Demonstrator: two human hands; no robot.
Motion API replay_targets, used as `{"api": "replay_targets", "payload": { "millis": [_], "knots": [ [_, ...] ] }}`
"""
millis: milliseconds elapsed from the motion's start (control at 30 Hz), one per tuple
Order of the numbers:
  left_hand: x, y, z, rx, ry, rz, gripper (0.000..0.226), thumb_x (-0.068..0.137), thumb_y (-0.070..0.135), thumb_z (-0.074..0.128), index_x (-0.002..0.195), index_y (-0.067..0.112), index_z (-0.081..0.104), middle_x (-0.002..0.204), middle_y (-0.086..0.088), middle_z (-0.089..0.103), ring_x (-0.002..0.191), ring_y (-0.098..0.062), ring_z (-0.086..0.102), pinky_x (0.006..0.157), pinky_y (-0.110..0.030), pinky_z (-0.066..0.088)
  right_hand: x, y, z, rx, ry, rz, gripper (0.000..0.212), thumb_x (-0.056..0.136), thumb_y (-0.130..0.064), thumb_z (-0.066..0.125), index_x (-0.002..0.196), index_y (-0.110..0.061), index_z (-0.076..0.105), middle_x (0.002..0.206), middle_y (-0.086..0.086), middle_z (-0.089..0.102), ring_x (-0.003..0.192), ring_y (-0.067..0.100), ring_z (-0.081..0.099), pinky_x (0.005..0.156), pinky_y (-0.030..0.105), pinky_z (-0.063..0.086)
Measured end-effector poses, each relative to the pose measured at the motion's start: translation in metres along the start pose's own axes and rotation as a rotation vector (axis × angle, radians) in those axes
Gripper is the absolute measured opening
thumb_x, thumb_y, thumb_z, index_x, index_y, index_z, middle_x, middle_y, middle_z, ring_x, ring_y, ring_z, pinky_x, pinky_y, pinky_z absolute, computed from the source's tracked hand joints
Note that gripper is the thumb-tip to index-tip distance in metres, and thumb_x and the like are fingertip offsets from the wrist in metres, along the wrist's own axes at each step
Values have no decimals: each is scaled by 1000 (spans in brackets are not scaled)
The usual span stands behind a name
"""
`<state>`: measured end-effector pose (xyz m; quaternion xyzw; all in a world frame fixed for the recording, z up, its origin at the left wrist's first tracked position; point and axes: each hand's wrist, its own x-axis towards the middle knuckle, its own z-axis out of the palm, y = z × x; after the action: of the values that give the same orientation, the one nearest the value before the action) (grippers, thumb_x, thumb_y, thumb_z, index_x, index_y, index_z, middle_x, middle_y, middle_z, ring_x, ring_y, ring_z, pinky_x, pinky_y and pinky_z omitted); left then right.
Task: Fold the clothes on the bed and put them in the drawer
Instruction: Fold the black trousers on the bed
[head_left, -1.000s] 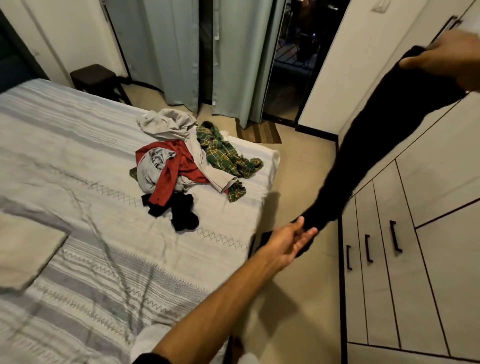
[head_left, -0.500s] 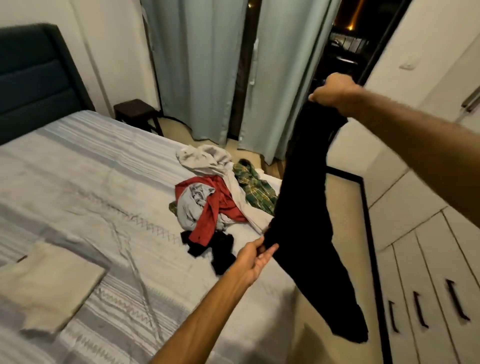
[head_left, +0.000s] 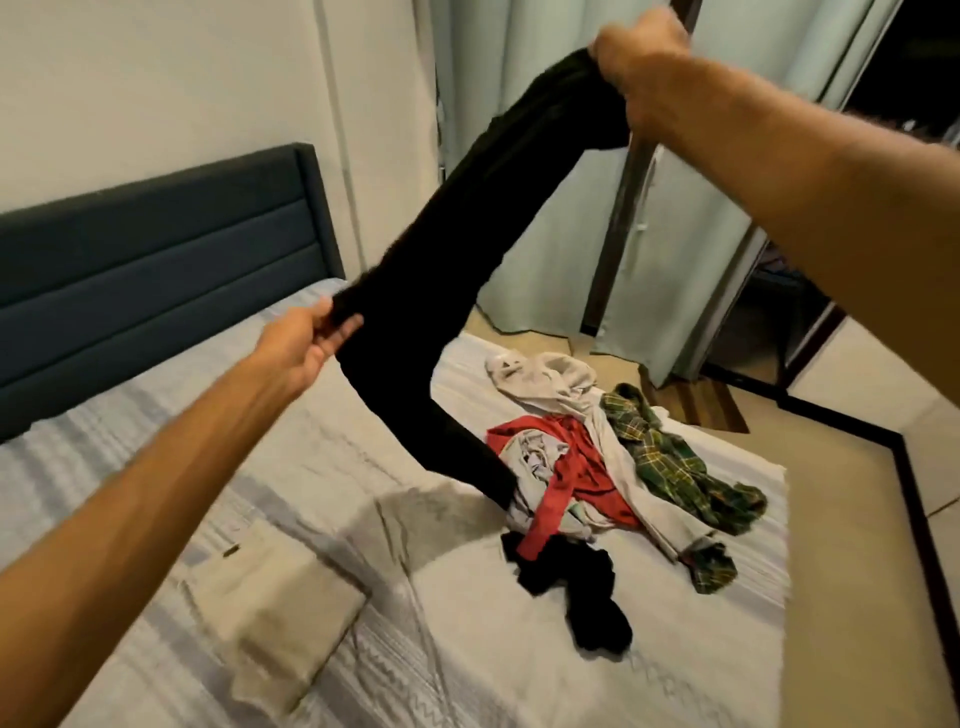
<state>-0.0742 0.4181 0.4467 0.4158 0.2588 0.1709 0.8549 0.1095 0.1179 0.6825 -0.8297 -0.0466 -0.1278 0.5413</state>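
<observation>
My right hand (head_left: 636, 57) is up high at the far right, fingers curled tight round one end of the black trousers (head_left: 467, 249), and my left hand (head_left: 306, 345) is lower and to the left, pinching the same garment between thumb and fingers about midway along. Between the two hands the black cloth runs in a taut slanted band, and below my left hand it bends and hangs down to the right, its loose end dropping onto the edge of the clothes pile (head_left: 597, 478). That pile lies on the right half of the bed (head_left: 182, 441), toward the far side: a red garment (head_left: 566, 478) tangled with a pale grey one (head_left: 535, 457), a cream garment (head_left: 550, 376) on the far side trailing a long strip toward me, a green plaid shirt (head_left: 670, 457) at the right, and a crumpled black garment (head_left: 582, 587) nearest me. To the near left, well apart from the heap, a folded beige cloth (head_left: 270, 603) lies flat on the striped bedcover. The dark blue padded headboard (head_left: 156, 260) stands at the far left against the wall. Pale green curtains (head_left: 561, 208) hang beyond the bed, a striped mat (head_left: 696, 405) lies on the floor below them, and a white cabinet front (head_left: 893, 405) shows at the right edge.
</observation>
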Motion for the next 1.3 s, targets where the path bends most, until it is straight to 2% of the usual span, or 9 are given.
{"api": "replay_targets", "payload": {
  "millis": [100, 333, 467, 633, 700, 800, 900, 1067, 1300],
  "knots": [
    [-18, 35, 6, 63, -2, 119, 15, 105, 5, 58, 92, -1, 61, 65, -4, 74, 72, -15, 75, 81, -34, 64, -4, 1, -12, 207, -86, 50, 17, 103, -24, 59, 103, -8, 66, 100, 9, 75, 73, 18, 78, 67, 31, 65],
    [-72, -44, -22, 210, 25, 141, 16, 104, 11, 61, 90, 5, 62, 93, -7, 72, 80, -17, 78, 77, -27, 63, -89, 118, -60, -2, 115, -25, 28, 99, -46, 61, 105, -19, 66, 107, 2, 70, 100, 18, 69, 91, 40, 61],
    [-114, -199, -87, 507, -26, 78, 28, 104, 20, 64, 79, 9, 55, 81, -8, 65, 88, -23, 75, 83, -27, 62, -196, 321, -87, 89, -8, 132, 30, 104, -45, 57, 109, -19, 72, 108, -1, 74, 101, 13, 70, 91, 40, 59],
    [-171, -453, -219, 953, 11, -258, 45, 97, 52, 68, 71, 18, 57, 68, -3, 59, 75, -24, 61, 88, -50, 56, -375, 617, -104, 13, -91, 523, 40, 94, -57, 61, 112, -24, 74, 112, -5, 77, 108, 14, 72, 82, 26, 61],
    [-190, -544, -268, 958, 48, -392, 44, 95, 46, 71, 67, 18, 53, 64, -2, 54, 74, -21, 57, 92, -50, 55, -451, 722, -104, -27, -224, 666, 39, 93, -52, 61, 113, -21, 74, 110, -1, 77, 112, 27, 72, 92, 43, 60],
    [-211, -621, -319, 863, 103, -559, 30, 97, 27, 71, 77, 12, 55, 70, -8, 64, 78, -28, 70, 85, -43, 58, -529, 810, -105, 79, -312, 795, 27, 94, -39, 65, 118, -30, 72, 120, 0, 77, 118, 24, 70, 93, 35, 60],
    [-206, -641, -343, 770, 88, -608, 31, 89, 29, 76, 83, 9, 52, 72, -17, 59, 62, -21, 65, 53, -28, 53, -544, 844, -102, 217, -204, 923, 39, 86, -39, 77, 122, -27, 72, 123, -4, 76, 114, 19, 72, 91, 37, 58],
    [-184, -625, -336, 832, 43, -686, 41, 88, 50, 76, 86, 13, 60, 69, -17, 56, 58, -25, 59, 45, -27, 47, -503, 838, -90, 581, -164, 1086, 41, 99, -50, 61, 131, -25, 70, 128, -3, 74, 118, 19, 70, 101, 40, 51],
    [-159, -625, -333, 871, 63, -584, 45, 96, 49, 69, 102, 4, 66, 65, -14, 60, 53, -24, 58, 54, -32, 55, -485, 843, -63, 152, 80, 809, 21, 103, -24, 65, 118, -11, 71, 123, 5, 72, 113, 21, 66, 106, 41, 53]
  ]
}}
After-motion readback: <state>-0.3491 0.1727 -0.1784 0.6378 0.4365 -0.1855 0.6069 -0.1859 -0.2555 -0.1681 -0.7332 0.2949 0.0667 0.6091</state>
